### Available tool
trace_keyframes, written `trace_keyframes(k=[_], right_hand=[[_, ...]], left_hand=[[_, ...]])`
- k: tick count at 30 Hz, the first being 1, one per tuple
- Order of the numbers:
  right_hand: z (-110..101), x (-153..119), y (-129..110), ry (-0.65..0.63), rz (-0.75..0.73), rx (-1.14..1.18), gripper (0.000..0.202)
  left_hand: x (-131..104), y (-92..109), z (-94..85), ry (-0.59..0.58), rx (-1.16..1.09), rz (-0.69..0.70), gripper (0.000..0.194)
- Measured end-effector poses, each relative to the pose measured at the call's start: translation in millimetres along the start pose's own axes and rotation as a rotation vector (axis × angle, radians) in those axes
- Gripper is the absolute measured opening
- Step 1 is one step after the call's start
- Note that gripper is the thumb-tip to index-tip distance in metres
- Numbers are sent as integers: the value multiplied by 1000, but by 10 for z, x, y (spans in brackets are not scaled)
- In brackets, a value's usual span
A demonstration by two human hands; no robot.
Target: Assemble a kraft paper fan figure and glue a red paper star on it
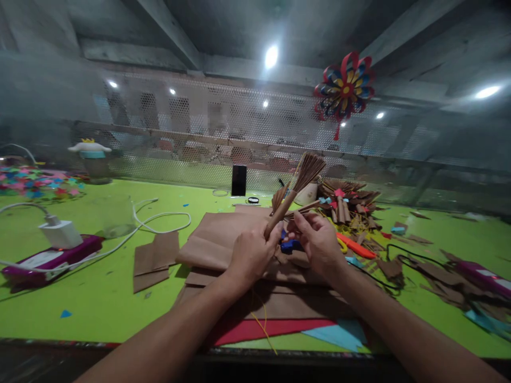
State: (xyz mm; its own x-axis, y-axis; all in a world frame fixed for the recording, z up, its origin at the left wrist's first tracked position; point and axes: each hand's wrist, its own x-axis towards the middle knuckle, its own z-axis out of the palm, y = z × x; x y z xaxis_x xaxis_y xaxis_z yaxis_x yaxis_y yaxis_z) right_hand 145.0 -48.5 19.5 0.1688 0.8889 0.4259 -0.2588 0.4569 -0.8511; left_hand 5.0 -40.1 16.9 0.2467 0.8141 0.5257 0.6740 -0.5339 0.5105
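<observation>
My left hand (255, 250) is closed round the handle of a small broom of rolled brown paper (281, 210). The broom tilts up to the right and its fringed end (311, 170) spreads at the top. My right hand (321, 242) is just to the right of it, fingers loosely curled and thumb raised, with nothing visible in its grasp. More brown fringed paper lies behind its fingertips. Beneath the hands is a stack of brown paper sheets (217, 234). A blue object (289, 246), partly hidden, lies between the hands; I cannot tell its kind.
A pile of brown paper brooms (347, 207) and an orange tool (355, 245) lie to the right, among paper scraps. At left are a purple power strip (85, 246), a white charger (59, 234) with cable, and brown paper pieces (155, 260). A phone (239, 181) stands behind.
</observation>
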Motion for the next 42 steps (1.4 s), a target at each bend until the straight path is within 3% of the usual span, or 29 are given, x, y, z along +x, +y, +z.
trace_keyframes(k=[9,16,22,34,42], right_hand=[[-23,-16,-39,-51,24,-72,29],[-7,-43,7,-111,78,-100,26],[13,-24,17,-65,78,-142,29],[11,-23,-65,-168,6,-248,36],[-6,-25,-80,-166,-1,-267,37]], left_hand=[[22,-24,-23,30,22,-2,49],[11,-23,-4,-11,-67,-21,45],[9,11,-4,-10,-196,9,37],[-36,104,23,-229,-655,-99,31],[-61,109,35,-228,-672,-94,27]])
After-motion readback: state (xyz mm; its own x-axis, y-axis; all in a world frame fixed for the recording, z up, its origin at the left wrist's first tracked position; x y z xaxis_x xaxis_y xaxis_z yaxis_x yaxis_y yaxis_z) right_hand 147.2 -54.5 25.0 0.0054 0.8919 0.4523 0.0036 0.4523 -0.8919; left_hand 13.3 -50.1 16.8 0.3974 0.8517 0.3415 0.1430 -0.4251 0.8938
